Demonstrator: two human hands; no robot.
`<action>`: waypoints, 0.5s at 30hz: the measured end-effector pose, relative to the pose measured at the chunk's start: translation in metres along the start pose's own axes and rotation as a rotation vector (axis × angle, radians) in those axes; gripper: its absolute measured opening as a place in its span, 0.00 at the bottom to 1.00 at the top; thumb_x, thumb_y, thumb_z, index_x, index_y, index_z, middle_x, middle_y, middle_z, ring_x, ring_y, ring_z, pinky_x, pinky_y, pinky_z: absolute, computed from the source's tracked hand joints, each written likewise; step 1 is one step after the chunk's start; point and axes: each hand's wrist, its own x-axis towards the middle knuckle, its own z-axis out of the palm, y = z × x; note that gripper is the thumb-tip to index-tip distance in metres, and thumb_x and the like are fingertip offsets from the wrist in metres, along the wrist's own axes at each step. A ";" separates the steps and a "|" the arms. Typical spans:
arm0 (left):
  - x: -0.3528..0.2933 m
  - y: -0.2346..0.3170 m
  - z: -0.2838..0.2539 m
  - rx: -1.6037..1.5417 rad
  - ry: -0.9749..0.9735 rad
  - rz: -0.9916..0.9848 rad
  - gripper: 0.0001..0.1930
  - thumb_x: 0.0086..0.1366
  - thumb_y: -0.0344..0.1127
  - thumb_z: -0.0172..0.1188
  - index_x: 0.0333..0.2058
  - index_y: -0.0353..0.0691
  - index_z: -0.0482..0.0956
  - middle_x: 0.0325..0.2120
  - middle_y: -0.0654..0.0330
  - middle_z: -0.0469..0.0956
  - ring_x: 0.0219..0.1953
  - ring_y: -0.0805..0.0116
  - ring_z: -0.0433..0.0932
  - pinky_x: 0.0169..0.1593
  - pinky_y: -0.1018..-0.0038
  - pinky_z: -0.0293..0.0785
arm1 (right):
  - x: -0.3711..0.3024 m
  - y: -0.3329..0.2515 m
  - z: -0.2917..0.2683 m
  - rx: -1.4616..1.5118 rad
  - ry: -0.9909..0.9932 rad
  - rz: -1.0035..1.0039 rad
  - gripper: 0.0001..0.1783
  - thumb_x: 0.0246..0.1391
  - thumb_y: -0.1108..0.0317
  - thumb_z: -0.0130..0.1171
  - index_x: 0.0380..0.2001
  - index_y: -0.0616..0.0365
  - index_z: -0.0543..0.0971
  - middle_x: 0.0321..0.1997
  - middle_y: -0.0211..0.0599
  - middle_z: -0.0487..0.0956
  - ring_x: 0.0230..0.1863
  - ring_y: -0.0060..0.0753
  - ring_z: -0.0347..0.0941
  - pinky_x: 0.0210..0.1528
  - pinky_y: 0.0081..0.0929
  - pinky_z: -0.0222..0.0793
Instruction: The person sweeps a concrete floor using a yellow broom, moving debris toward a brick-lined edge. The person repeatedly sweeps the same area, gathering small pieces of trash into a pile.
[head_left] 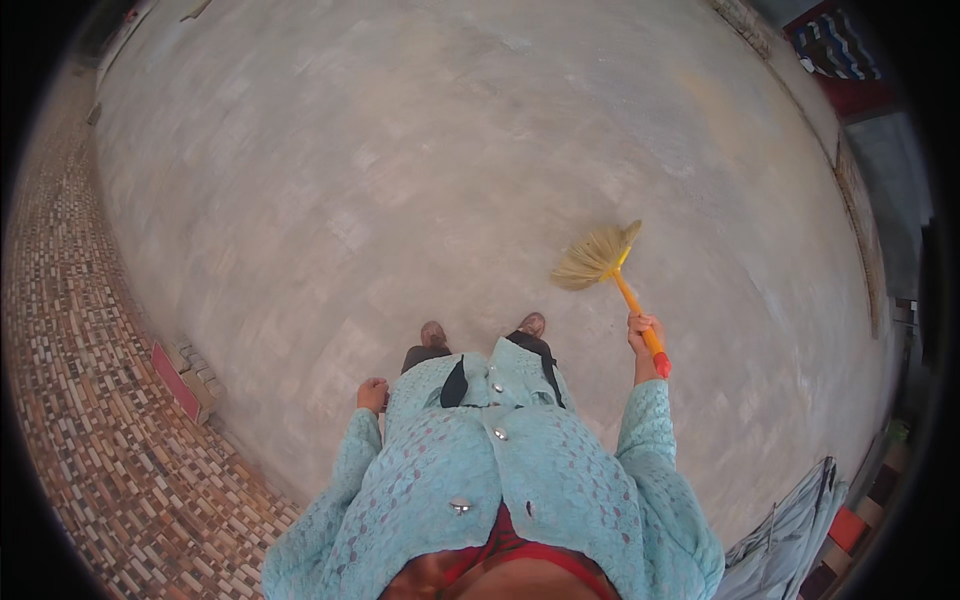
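My right hand [644, 332] is wrapped round the yellow-orange handle [628, 296] of a broom, close to its red end cap. The broom's fanned, straw-coloured bristles [596, 257] point away from me to the left, over the grey floor. Whether the bristle tips press on the floor is hard to tell. At my left side hangs my left hand [373, 394], its fingers curled in and no object showing in it. Both arms wear light blue knitted sleeves.
Smooth grey concrete floor [350, 170] spreads around my brown shoes. A patterned brick-like surface [90, 330] runs along the left, with a small reddish step-like block [178, 380] at its edge. Grey fabric [790, 530] lies at lower right; a patterned cloth [838, 45] is at upper right.
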 end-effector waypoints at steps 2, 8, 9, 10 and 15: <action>0.002 0.048 0.017 -0.023 -0.046 0.077 0.12 0.51 0.32 0.49 0.36 0.38 0.71 0.19 0.61 0.70 0.15 0.72 0.70 0.17 0.73 0.70 | -0.010 -0.007 0.003 -0.086 0.022 -0.099 0.09 0.41 0.81 0.40 0.30 0.67 0.58 0.21 0.33 0.63 0.15 0.17 0.61 0.14 0.11 0.62; -0.064 0.212 0.093 0.080 -0.483 0.399 0.15 0.55 0.41 0.49 0.37 0.38 0.69 0.22 0.62 0.69 0.22 0.75 0.70 0.22 0.79 0.68 | -0.021 0.091 0.047 -0.481 0.024 -0.398 0.19 0.42 0.80 0.41 0.39 0.50 0.55 0.20 0.31 0.63 0.16 0.17 0.60 0.16 0.15 0.63; -0.083 0.231 0.107 0.075 -0.591 0.387 0.16 0.55 0.44 0.49 0.35 0.37 0.69 0.23 0.61 0.69 0.24 0.74 0.71 0.26 0.78 0.68 | -0.022 0.112 0.059 -0.525 0.018 -0.426 0.21 0.42 0.80 0.42 0.40 0.48 0.54 0.20 0.31 0.63 0.16 0.18 0.61 0.15 0.16 0.63; -0.100 0.247 0.121 0.086 -0.713 0.373 0.17 0.56 0.47 0.48 0.35 0.38 0.69 0.24 0.61 0.69 0.25 0.73 0.71 0.27 0.77 0.69 | -0.021 0.132 0.070 -0.567 0.009 -0.453 0.23 0.42 0.80 0.42 0.42 0.46 0.53 0.20 0.31 0.63 0.16 0.19 0.61 0.15 0.17 0.63; -0.149 0.268 0.145 0.030 -1.082 0.205 0.21 0.55 0.42 0.53 0.42 0.35 0.61 0.25 0.58 0.68 0.26 0.70 0.73 0.24 0.77 0.72 | -0.009 0.226 0.114 -1.018 -0.138 -0.399 0.32 0.44 0.74 0.47 0.51 0.51 0.45 0.27 0.36 0.67 0.22 0.27 0.68 0.20 0.20 0.67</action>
